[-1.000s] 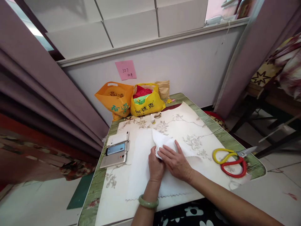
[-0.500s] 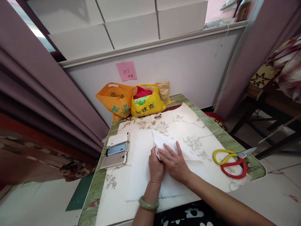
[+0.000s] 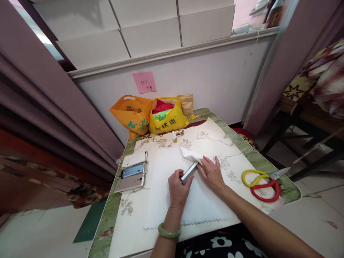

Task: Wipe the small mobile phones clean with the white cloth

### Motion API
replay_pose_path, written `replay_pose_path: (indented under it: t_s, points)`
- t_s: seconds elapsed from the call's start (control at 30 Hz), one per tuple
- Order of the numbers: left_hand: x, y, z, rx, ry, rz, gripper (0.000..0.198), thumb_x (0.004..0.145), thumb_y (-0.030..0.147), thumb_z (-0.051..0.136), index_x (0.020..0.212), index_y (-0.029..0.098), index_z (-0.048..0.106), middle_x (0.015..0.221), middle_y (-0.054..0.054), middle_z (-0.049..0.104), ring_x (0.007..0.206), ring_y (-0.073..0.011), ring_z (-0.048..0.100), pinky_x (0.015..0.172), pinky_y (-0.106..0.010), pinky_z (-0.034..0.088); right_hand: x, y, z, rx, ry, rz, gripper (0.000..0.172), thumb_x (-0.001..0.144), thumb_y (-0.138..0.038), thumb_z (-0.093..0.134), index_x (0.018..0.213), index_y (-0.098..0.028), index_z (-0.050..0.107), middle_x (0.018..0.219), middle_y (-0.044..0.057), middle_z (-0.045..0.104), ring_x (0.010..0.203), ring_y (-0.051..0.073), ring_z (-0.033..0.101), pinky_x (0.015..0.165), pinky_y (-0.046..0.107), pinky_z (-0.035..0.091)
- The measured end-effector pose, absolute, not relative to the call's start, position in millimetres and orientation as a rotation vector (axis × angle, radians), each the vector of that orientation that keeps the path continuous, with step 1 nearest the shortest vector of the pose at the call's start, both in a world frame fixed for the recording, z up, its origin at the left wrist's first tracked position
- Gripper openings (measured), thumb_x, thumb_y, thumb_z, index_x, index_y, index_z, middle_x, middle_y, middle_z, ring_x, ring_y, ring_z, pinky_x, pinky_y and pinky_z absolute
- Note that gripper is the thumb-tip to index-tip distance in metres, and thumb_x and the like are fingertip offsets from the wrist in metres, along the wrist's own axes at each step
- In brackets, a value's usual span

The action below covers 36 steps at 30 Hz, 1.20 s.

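A white cloth (image 3: 161,193) with a zigzag edge lies spread on the table in front of me. On it, my left hand (image 3: 179,188) grips the near end of a slim silver phone (image 3: 190,172), its narrow side facing up. My right hand (image 3: 213,175) is at the phone's far end, its thumb and forefinger on a folded-over corner of the cloth. The bent corner stands up just beyond the phone. Most of the phone's flat faces are hidden from view.
Several phones (image 3: 133,170) lie in a row at the left. Large scissors (image 3: 263,184) with yellow and red handles rest at the right. At the back stand an orange bag (image 3: 134,114), a yellow bag (image 3: 169,120) and a small bottle (image 3: 174,137).
The cloth corner that lay over the phone has been drawn back to the right, uncovering the silver edge. My right hand has moved right, away from my left hand.
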<state>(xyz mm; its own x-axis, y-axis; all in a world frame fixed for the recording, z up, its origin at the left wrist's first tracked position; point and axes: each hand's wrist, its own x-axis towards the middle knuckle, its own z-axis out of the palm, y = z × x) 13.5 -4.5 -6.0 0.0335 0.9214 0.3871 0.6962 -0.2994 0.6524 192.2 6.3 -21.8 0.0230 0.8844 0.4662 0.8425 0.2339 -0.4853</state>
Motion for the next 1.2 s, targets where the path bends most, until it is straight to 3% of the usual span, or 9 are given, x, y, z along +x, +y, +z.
replay_pose_path:
  t_s: [0.13,0.47,0.63,0.87,1.1,1.2]
  points:
    - [14.4,-5.1,1.7,2.125,1.598,1.088,0.016,0.088,0.036,0.054,0.086,0.021,0.059,0.079,-0.002,0.064,0.078,-0.0192,0.058,0.08,-0.035,0.042,199.5,9.8,-26.6,-1.647,-1.685,0.234,0.028,0.097,-0.034,0.037,0.082,-0.022,0.057,0.102,0.006,0.072,0.12,0.024,0.056,0.112,0.054,0.019]
    - [16.4,-10.2,2.9,2.222,1.537,1.031,0.012,0.083,0.03,0.059,0.089,0.021,0.057,0.084,-0.002,0.063,0.086,-0.02,0.057,0.089,-0.038,0.038,201.8,11.6,-29.6,-1.645,-1.598,0.278,0.026,0.095,-0.037,0.039,0.089,-0.022,0.059,0.109,0.007,0.07,0.114,0.023,0.059,0.111,0.053,0.021]
    - [17.1,-10.0,1.6,2.228,1.562,0.987,0.022,0.082,0.033,0.06,0.099,0.02,0.056,0.092,-0.004,0.064,0.09,-0.0209,0.059,0.088,-0.037,0.038,202.0,11.0,-28.7,-1.64,-1.605,0.273,0.026,0.096,-0.036,0.038,0.085,-0.022,0.058,0.108,0.007,0.07,0.112,0.023,0.06,0.111,0.052,0.021]
    - [20.6,-12.0,2.5,2.301,1.666,0.893,0.031,0.084,0.037,0.057,0.109,0.018,0.055,0.087,-0.004,0.061,0.085,-0.0215,0.056,0.08,-0.037,0.04,201.1,10.4,-24.9,-1.64,-1.612,0.288,0.026,0.095,-0.034,0.037,0.083,-0.022,0.057,0.099,0.005,0.07,0.104,0.022,0.061,0.11,0.051,0.022]
    - [23.1,-14.4,-3.2,2.396,1.727,0.797,0.054,0.075,0.037,0.066,0.123,0.018,0.049,0.107,-0.009,0.061,0.1,-0.0262,0.054,0.089,-0.041,0.039,206.5,11.0,-17.7,-1.611,-1.54,0.244,0.034,0.095,-0.04,0.037,0.071,-0.022,0.052,0.065,-0.003,0.062,0.068,0.016,0.059,0.104,0.046,0.034]
    - [23.7,-12.0,-9.7,2.324,1.846,0.811,0.058,0.078,0.038,0.063,0.128,0.015,0.044,0.111,-0.011,0.059,0.104,-0.0274,0.053,0.091,-0.043,0.038,211.5,14.8,-10.5,-1.582,-1.501,0.158,0.034,0.096,-0.04,0.039,0.072,-0.022,0.054,0.068,-0.002,0.065,0.071,0.016,0.062,0.104,0.047,0.036]
